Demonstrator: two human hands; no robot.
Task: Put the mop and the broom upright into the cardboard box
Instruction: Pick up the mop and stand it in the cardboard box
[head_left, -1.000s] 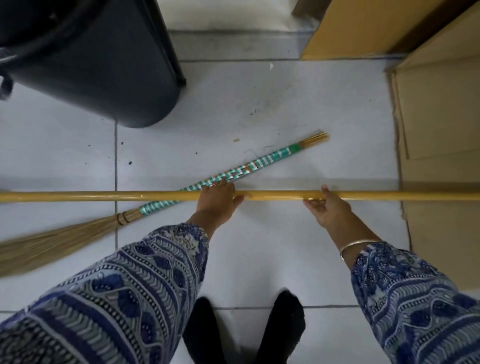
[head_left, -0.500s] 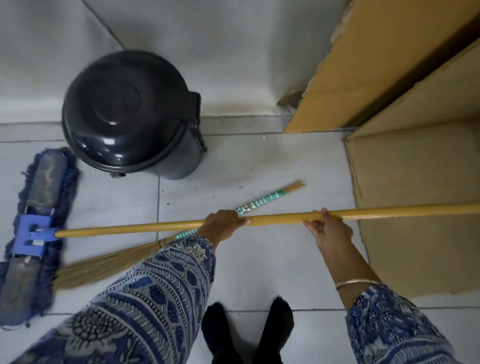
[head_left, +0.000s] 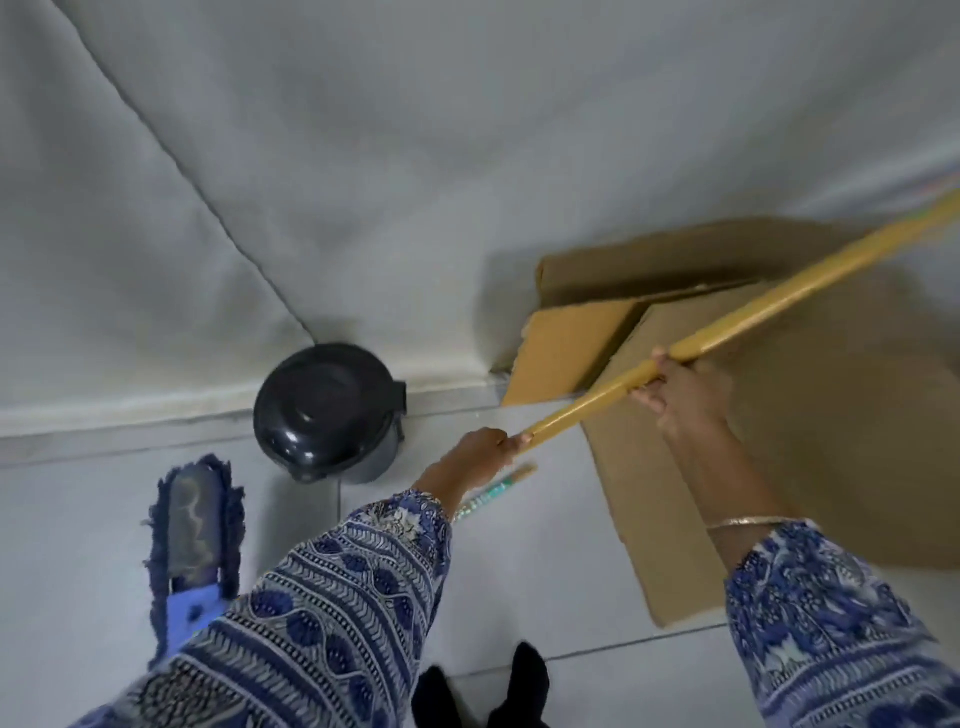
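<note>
The mop has a long yellow wooden handle (head_left: 769, 306) that slants up to the right over the cardboard box (head_left: 831, 415). Its blue flat head (head_left: 195, 540) rests on the floor at lower left. My left hand (head_left: 478, 457) grips the handle lower down and my right hand (head_left: 675, 384) grips it higher up, in front of the box. The broom lies on the floor; only the teal-wrapped end of its stick (head_left: 498, 488) shows below my left hand, the rest hidden by my sleeve. The box's flaps are open.
A black lidded bin (head_left: 327, 410) stands against the wall, left of the box. A grey wall (head_left: 415, 156) runs behind both. My dark-socked feet (head_left: 483, 691) stand on the pale tiled floor at the bottom.
The mop handle has swung from level to steeply tilted, its right end raised over the box. Both hands kept their grip and rose, and the view pulled back and up.
</note>
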